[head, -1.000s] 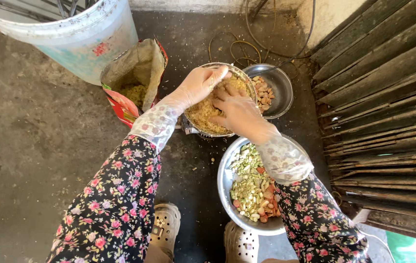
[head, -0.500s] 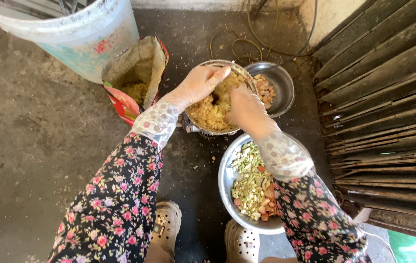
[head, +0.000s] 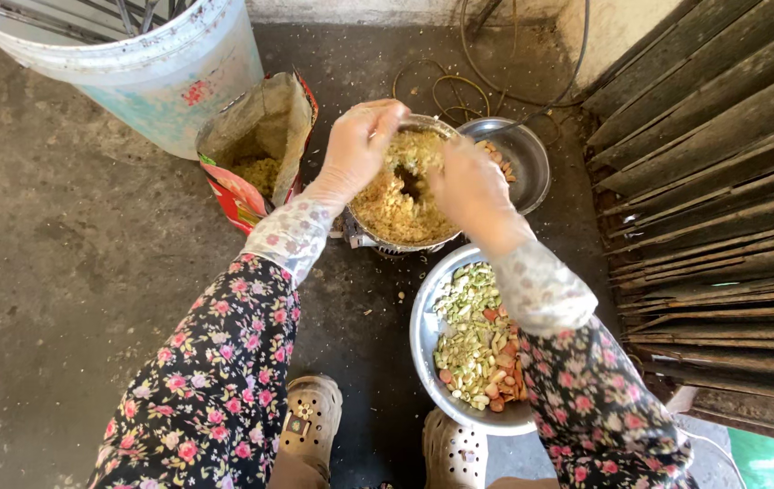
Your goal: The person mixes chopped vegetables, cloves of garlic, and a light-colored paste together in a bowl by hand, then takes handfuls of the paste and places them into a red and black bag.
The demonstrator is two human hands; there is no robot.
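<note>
Working the crumbly yellow mash (head: 396,204) in the metal pot (head: 361,237), just beyond the steel bowl of chopped veg (head: 425,335). My left hand (head: 357,149) & right hand (head: 466,186) sit over it, fingers loosely curled, clamped on nothing I can see. Looks soft, loose, prob sticky; I'd scoop from underneath.

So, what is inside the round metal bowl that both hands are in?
The round metal bowl holds a yellowish crumbly mash with a hollow in its middle. The left hand and right hand cover parts of it; the bottom of the bowl is hidden.
</note>
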